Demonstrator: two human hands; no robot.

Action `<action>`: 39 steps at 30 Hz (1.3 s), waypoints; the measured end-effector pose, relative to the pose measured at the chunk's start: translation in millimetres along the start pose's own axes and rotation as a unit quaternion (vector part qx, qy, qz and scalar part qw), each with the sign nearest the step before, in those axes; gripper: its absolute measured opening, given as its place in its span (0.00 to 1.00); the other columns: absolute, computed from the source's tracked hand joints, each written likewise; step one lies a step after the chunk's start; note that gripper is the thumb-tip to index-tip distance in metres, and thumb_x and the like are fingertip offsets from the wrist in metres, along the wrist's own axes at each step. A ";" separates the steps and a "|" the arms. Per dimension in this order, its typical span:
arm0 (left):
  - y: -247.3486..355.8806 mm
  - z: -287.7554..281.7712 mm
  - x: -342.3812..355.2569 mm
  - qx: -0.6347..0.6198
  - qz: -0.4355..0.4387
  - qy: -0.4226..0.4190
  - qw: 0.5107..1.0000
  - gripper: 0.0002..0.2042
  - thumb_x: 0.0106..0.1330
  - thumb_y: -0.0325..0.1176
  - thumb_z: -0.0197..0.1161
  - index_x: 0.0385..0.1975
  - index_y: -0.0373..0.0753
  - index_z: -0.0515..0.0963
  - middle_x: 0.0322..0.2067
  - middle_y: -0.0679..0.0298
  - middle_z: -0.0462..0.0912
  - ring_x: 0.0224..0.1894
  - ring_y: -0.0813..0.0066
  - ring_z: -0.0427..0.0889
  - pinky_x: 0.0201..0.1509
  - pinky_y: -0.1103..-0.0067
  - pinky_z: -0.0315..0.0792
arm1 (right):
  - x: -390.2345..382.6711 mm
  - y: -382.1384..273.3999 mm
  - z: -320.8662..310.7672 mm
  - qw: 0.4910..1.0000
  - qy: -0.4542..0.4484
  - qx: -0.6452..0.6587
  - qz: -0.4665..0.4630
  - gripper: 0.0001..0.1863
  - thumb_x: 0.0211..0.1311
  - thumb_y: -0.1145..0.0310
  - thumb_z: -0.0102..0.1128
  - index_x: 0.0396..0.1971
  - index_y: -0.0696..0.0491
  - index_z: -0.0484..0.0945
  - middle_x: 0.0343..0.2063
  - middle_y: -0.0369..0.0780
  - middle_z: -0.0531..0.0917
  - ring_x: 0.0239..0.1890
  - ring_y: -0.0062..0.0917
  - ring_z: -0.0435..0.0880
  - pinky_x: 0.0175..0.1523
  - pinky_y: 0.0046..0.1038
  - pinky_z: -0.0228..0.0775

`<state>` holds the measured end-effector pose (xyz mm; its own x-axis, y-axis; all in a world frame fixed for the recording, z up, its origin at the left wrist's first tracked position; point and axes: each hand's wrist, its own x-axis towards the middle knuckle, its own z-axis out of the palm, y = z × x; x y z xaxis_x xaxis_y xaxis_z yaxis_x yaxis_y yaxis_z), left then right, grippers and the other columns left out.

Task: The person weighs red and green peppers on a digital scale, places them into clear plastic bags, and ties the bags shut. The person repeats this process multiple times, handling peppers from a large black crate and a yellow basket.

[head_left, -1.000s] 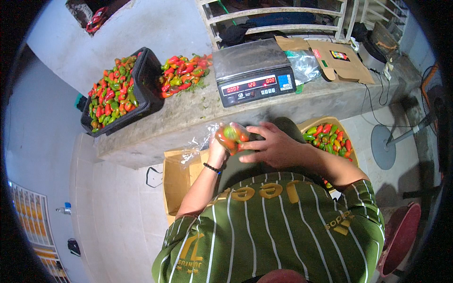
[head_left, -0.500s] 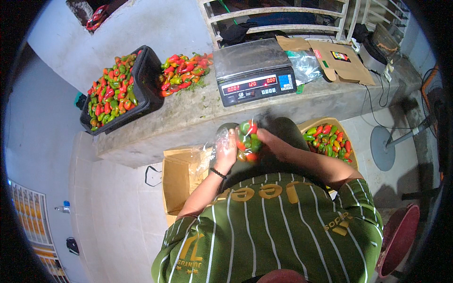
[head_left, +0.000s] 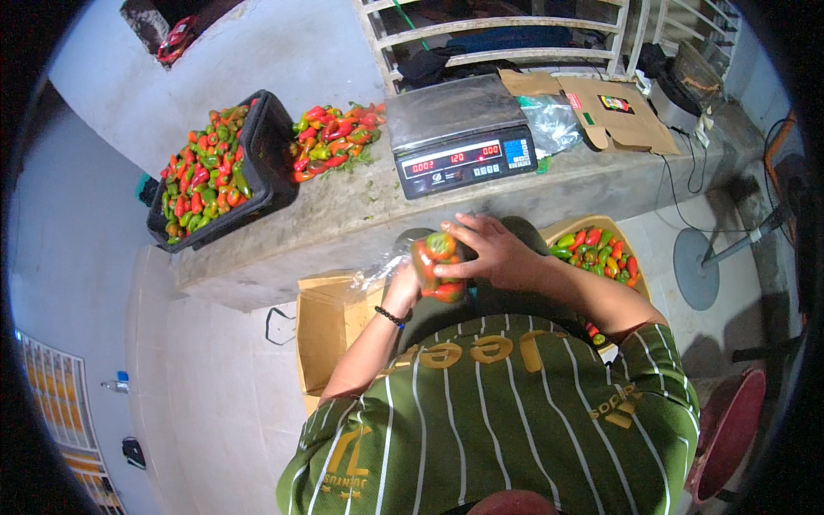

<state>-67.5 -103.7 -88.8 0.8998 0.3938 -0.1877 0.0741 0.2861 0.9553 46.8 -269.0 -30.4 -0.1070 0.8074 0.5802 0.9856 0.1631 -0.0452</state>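
Observation:
A clear plastic bag of red and green peppers [head_left: 442,268] is held up over my lap, between my hands. My left hand [head_left: 405,285] is closed on the bag's left side, its fingers partly hidden, and loose clear film trails off beyond it. From the right, my right hand [head_left: 493,253] grips the bag, thumb across its front and fingers spread over its upper edge. Ahead of them, a digital scale [head_left: 463,159] with a bare metal plate and lit red display stands on the concrete ledge [head_left: 343,202].
A black crate [head_left: 266,142] heaped with peppers stands on the ledge's left, beside a loose pepper pile [head_left: 330,142]. Clear plastic bags [head_left: 549,124] and flattened cardboard [head_left: 622,116] lie right of the scale. An open cardboard box [head_left: 322,339] sits low left; a pepper-filled box [head_left: 596,253] low right.
My right hand has shifted its hold, its fingers now spread over the bag's top and front. The bag has turned, showing redder peppers, and my left hand has dropped slightly lower and left.

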 end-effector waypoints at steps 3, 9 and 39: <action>-6.4 -9.2 -3.1 0.146 -0.118 -0.066 0.980 0.18 0.63 0.45 0.47 0.29 0.35 0.75 0.20 0.61 0.77 0.21 0.75 0.76 0.24 0.80 0.71 | -3.1 7.6 12.3 0.997 0.067 -0.034 0.034 0.24 0.43 0.66 0.59 0.46 0.37 0.72 0.53 0.47 0.62 0.56 0.45 0.61 0.57 0.44 0.54; -32.2 -6.7 9.0 0.214 0.043 0.102 0.971 0.24 0.66 0.49 0.41 0.22 0.34 0.73 0.16 0.56 0.71 0.19 0.67 0.72 0.23 0.71 0.63 | -26.8 14.6 38.4 0.953 -0.059 0.202 0.220 0.27 0.48 0.55 0.61 0.49 0.49 0.69 0.48 0.47 0.69 0.52 0.38 0.68 0.54 0.39 0.60; 17.2 1.7 -9.2 0.340 -0.028 0.106 0.934 0.29 0.65 0.56 0.38 0.24 0.33 0.75 0.17 0.53 0.73 0.24 0.64 0.72 0.29 0.69 0.63 | -32.0 -3.6 54.3 0.924 -0.007 0.276 0.265 0.31 0.53 0.45 0.53 0.48 0.54 0.67 0.44 0.41 0.71 0.47 0.35 0.72 0.45 0.35 0.64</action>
<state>-73.8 -103.9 -70.3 0.7863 0.5798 -0.2135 0.4388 -0.2806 0.8537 39.5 -264.6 -93.0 0.3662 0.8633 0.3471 0.6837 0.0034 -0.7297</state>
